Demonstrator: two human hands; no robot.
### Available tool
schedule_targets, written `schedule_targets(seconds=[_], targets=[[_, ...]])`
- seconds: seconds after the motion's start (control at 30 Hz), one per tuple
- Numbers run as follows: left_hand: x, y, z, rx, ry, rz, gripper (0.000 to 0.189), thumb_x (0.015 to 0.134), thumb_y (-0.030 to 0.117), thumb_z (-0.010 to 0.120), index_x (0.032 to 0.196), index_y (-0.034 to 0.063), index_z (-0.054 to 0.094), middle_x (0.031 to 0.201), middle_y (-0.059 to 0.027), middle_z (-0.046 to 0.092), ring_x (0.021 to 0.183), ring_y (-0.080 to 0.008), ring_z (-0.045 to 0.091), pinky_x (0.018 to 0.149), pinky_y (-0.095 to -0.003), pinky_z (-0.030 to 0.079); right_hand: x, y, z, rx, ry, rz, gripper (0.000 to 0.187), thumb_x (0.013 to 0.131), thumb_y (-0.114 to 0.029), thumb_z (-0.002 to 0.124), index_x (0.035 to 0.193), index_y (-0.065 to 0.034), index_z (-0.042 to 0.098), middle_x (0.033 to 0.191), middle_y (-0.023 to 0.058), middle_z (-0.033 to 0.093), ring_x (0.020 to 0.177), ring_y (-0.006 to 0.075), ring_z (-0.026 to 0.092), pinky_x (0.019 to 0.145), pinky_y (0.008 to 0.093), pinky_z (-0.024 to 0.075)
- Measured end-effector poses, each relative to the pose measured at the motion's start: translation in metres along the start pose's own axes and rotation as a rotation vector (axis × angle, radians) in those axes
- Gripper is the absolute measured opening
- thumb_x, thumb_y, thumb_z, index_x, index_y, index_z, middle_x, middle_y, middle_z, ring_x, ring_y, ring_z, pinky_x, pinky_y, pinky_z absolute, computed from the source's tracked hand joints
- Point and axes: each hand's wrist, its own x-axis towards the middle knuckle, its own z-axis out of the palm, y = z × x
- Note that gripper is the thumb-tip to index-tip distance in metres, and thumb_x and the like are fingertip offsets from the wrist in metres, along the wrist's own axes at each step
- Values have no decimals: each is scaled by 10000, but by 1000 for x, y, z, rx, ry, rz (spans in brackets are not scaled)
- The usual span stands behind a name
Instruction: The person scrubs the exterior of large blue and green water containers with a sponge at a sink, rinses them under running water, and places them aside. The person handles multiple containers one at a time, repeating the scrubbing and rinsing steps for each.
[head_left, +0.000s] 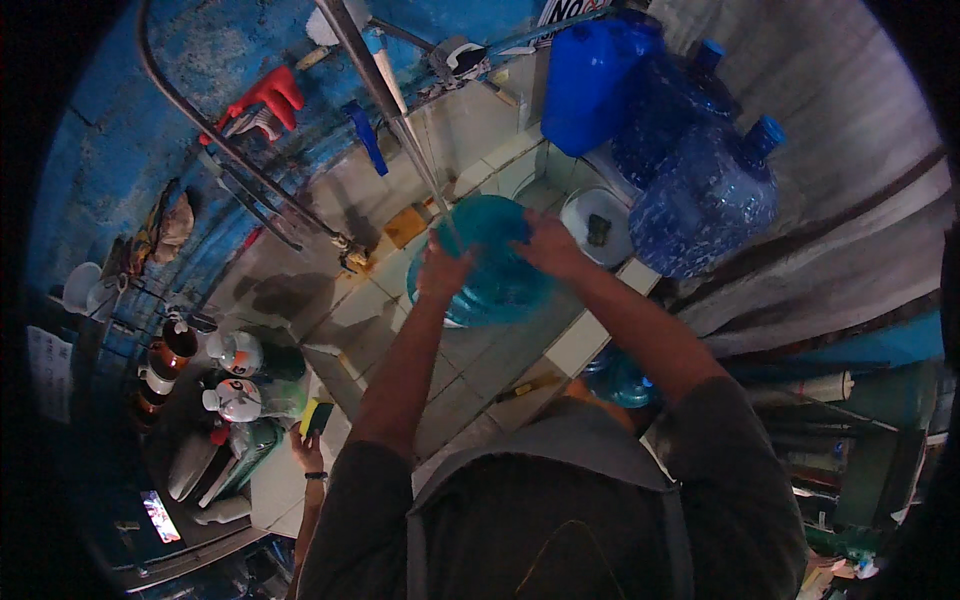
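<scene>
A large translucent teal water jug (495, 289) lies tilted in the tiled basin under a stream from a metal pipe (367, 60). My left hand (444, 268) grips its left side, close to where the water falls. On its upper right side is my right hand (551, 244), its fingers blurred and curled round the jug near a darker blue patch. I cannot tell whether that patch is a neck or a cap. Just right of my right hand stands a white bucket (581, 214) with a dark green pad inside.
Blue water jugs (705, 199) and a blue jerrycan (589, 86) stand upper right. A metal tap (349, 251) juts from the wall at left. Another person's hand (306, 454) holds a yellow-green sponge (316, 417) beside several bottles. An orange block (405, 226) sits on the ledge.
</scene>
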Motion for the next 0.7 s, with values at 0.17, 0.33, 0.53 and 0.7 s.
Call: schedule_targets(seconds=[0.17, 0.33, 0.53, 0.7], targets=[[-8, -67, -29, -96, -317, -159, 743, 878, 615, 385, 1454, 206, 154, 1374, -296, 319, 1228, -448, 401, 993, -471, 379, 43, -72, 20, 85, -30, -36, 506, 708, -360, 678, 1076, -47, 527, 1143, 199, 526, 941, 346, 574, 816, 444, 481], [-51, -94, -4, -633, -246, -441, 982, 768, 702, 488, 1458, 140, 74, 1318, -314, 375, 1065, -475, 523, 728, -456, 543, 63, -107, 47, 13, -43, 2, 339, 699, -290, 623, 935, -47, 622, 1018, 188, 606, 933, 333, 587, 792, 429, 497], [-69, -74, -11, -782, -323, -594, 1122, 704, 767, 507, 1448, 69, 38, 1255, -291, 445, 809, -447, 633, 523, -450, 557, 66, -102, 67, 35, 128, -4, 246, 662, -238, 595, 800, -44, 656, 834, 169, 632, 842, 325, 599, 740, 437, 505], [-33, -100, 2, -440, -285, -481, 1045, 723, 731, 528, 1439, 65, 159, 1235, -290, 463, 956, -416, 599, 732, -450, 523, 65, -97, 56, -12, 506, -336, 250, 670, -252, 584, 780, -36, 643, 789, 166, 627, 761, 342, 601, 694, 448, 509]])
